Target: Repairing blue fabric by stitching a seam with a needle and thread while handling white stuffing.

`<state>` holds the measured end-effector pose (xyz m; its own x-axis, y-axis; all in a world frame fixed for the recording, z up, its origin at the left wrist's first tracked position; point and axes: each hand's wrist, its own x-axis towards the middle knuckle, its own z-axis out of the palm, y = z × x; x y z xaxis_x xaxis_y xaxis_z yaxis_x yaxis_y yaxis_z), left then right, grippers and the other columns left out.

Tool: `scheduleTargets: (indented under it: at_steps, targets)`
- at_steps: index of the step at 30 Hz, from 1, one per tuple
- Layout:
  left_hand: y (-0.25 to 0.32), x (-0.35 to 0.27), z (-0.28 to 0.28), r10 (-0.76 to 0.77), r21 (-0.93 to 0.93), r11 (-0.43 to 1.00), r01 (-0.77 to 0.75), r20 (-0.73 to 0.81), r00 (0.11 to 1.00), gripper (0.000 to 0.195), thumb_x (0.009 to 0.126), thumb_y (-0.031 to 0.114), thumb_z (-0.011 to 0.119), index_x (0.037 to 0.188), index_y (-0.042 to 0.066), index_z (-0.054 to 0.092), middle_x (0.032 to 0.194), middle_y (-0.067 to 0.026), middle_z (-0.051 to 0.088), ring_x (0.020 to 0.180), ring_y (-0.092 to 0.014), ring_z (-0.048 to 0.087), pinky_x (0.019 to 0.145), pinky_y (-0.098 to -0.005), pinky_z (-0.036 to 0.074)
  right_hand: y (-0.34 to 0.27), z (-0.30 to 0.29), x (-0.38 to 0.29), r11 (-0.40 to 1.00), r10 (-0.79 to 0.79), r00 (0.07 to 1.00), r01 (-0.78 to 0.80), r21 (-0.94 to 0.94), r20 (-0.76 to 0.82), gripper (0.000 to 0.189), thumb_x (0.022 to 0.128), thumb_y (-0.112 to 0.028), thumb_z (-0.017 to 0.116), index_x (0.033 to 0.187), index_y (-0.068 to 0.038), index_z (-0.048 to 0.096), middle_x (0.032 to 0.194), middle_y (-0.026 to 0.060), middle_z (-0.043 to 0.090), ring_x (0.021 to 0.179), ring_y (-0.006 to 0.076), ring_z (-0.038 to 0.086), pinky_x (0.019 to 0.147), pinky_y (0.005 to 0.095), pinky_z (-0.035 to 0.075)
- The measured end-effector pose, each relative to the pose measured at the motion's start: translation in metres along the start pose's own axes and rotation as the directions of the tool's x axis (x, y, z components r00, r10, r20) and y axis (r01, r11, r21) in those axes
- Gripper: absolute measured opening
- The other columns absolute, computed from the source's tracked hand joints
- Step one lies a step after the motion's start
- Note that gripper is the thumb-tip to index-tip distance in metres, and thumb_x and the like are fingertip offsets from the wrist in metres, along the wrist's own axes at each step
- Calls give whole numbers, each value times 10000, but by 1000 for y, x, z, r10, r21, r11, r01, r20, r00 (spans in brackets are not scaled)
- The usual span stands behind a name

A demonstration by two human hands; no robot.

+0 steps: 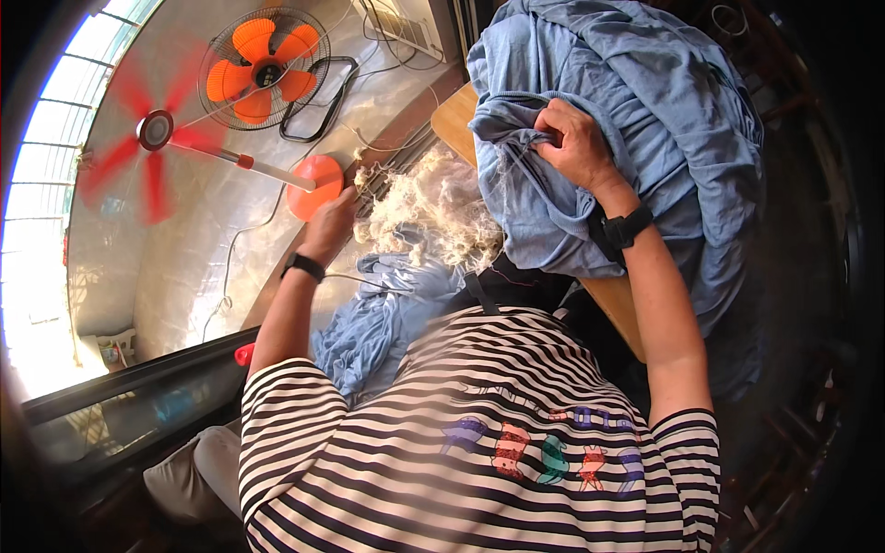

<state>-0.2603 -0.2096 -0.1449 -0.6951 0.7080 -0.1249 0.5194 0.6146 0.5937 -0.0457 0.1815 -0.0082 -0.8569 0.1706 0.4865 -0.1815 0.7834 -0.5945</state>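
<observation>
At the upper right, my right hand (575, 143) pinches the ribbed edge of a light blue knit garment (664, 131), which lies bunched in a large pile over a wooden board. Loose threads hang from the pinched part. My left hand (332, 225) is out to the left, beside the round orange base (317, 186) of a fan with red blades (155, 131); its fingers are partly hidden, and whether they hold anything is unclear. Between the hands lies a fluffy heap of cream thread scraps (435, 207). Below it, more light blue fabric (377, 311) rests crumpled near my lap.
A black-caged fan with orange blades (266, 69) lies at the upper left, with loose cables about it. The rounded wooden board (456, 124) shows from under the garment pile. A dark rail (138, 380) crosses the lower left. A pale vented box (408, 27) stands at the top.
</observation>
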Motion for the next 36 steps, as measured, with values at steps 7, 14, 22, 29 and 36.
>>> scheduleTargets:
  at_steps: [7, 14, 22, 29, 36]
  targets:
    - [91, -7, -14, -69, -381, 924, 38, -66, 995, 75, 904, 95, 539, 936, 29, 520, 730, -47, 607, 658, -92, 550, 562, -245, 425, 7, -4, -4, 1000, 5, 1000, -5, 28, -14, 214, 673, -45, 731, 746, -20, 531, 688, 48, 471, 579, 165, 467, 536, 283, 378]
    - [306, 34, 32, 85, -793, 570, 214, 316, 945, 297, 929, 261, 549, 1127, 41, 525, 751, 9, 575, 564, -60, 476, 505, -194, 396, 1, -9, -4, 999, 38, 999, -37, 39, -25, 215, 684, -77, 742, 777, -35, 552, 692, 22, 476, 589, 133, 452, 542, 266, 374]
    - [151, -14, -77, -123, -989, 80, -128, -138, 983, 201, 947, 154, 476, 1089, 35, 552, 601, 75, 306, 455, -16, 237, 409, -175, 210, -13, -37, -23, 784, 360, 933, -292, 547, -18, 225, 742, -54, 729, 928, -45, 602, 759, -41, 507, 652, 39, 476, 600, 186, 419]
    - [139, 17, -29, 55, -429, 903, 9, 136, 989, 216, 889, 157, 592, 1043, 14, 641, 852, -47, 662, 794, -128, 623, 685, -255, 478, -58, -86, -47, 923, 367, 919, -340, 180, -146, 156, 761, -50, 698, 884, -34, 603, 774, -6, 544, 672, 67, 513, 616, 205, 438]
    - [268, 50, 35, 408, 38, 913, -407, -158, 899, 296, 775, 190, 700, 1028, 48, 640, 965, -161, 644, 833, -292, 630, 732, -341, 488, -84, -110, -73, 914, 378, 904, -398, -72, -200, 193, 730, 5, 681, 900, -17, 592, 814, 45, 559, 676, 113, 553, 604, 232, 457]
